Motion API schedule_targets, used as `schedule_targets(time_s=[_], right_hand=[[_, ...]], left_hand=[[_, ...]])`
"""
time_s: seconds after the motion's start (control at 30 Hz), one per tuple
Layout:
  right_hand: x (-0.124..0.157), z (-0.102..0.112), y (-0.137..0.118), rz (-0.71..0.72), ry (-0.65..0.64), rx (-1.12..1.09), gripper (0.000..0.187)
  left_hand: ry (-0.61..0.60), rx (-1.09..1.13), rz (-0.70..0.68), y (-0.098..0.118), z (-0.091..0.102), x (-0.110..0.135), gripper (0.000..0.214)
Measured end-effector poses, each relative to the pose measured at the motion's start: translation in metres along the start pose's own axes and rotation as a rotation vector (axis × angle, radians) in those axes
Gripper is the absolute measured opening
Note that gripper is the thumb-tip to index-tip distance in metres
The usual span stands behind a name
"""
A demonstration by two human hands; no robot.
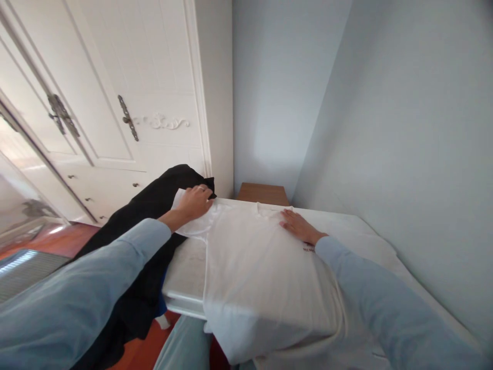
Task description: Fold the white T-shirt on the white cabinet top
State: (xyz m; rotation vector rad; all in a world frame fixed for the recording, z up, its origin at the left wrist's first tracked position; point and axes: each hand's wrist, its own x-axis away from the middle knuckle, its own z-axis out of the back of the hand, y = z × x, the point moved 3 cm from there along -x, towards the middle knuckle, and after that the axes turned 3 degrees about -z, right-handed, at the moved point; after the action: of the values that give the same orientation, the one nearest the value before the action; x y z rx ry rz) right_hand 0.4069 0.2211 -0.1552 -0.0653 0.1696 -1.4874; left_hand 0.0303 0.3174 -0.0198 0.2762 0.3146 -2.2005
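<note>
The shirt (265,277) is spread on the bench (185,270), with its collar (265,211) set near the bench's far edge and its lower part draped over the near edge. One sleeve (192,227) is laid out past the bench's left end, under the left grip (195,201); whether cloth is pinched there cannot be told. The right grip (299,226) is laid flat and unclosed on the shirt beside the collar (dark lettering (309,250) on the chest is partly covered by the right arm (370,288)). The bench's left end is crowded by a black cloth (162,194); whether it is touched by the left fingers cannot be made out. Beyond the bench's far left corner, the space is taken up by a white wardrobe (162,67). The bench's right side is bounded by a wall (416,128), and a brown box (262,192) is seen past the far edge. Well left of the bench, a grey slatted thing (29,272) is partly hidden by the left arm (77,293).
</note>
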Motion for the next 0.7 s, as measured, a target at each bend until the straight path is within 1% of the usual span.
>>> schedule_targets(time_s=[0.07,0.13,0.2,0.27,0.33,0.4,0.47,0.53,0.6,0.7], right_hand=[[0.011,0.002,0.004,0.009,0.008,-0.013,0.073],[0.025,0.005,0.009,0.014,0.008,-0.011,0.076],[0.043,0.008,0.018,0.002,0.013,0.012,0.076],[0.063,0.012,0.034,-0.043,0.017,0.050,0.075],[0.084,0.016,0.055,-0.127,0.023,0.086,0.075],[0.105,0.019,0.080,-0.239,0.021,0.109,0.074],[0.124,0.021,0.103,-0.346,0.002,0.121,0.072],[0.138,0.021,0.120,-0.429,-0.021,0.124,0.071],[0.145,0.020,0.130,-0.474,-0.028,0.118,0.071],[0.144,0.020,0.135,-0.490,-0.028,0.114,0.070]], left_hand=[[-0.078,0.080,-0.149,0.032,-0.020,0.006,0.041],[-0.160,0.140,-0.243,0.058,-0.041,0.015,0.047],[-0.245,0.192,-0.270,0.077,-0.061,0.023,0.056],[-0.331,0.233,-0.243,0.086,-0.079,0.029,0.065],[-0.375,0.251,-0.215,0.089,-0.092,0.032,0.070],[-0.357,0.250,-0.212,0.086,-0.101,0.031,0.072],[-0.318,0.253,-0.213,0.082,-0.106,0.029,0.072],[-0.311,0.263,-0.209,0.077,-0.108,0.027,0.073],[-0.328,0.260,-0.215,0.073,-0.109,0.026,0.075],[-0.341,0.234,-0.229,0.068,-0.111,0.023,0.077]])
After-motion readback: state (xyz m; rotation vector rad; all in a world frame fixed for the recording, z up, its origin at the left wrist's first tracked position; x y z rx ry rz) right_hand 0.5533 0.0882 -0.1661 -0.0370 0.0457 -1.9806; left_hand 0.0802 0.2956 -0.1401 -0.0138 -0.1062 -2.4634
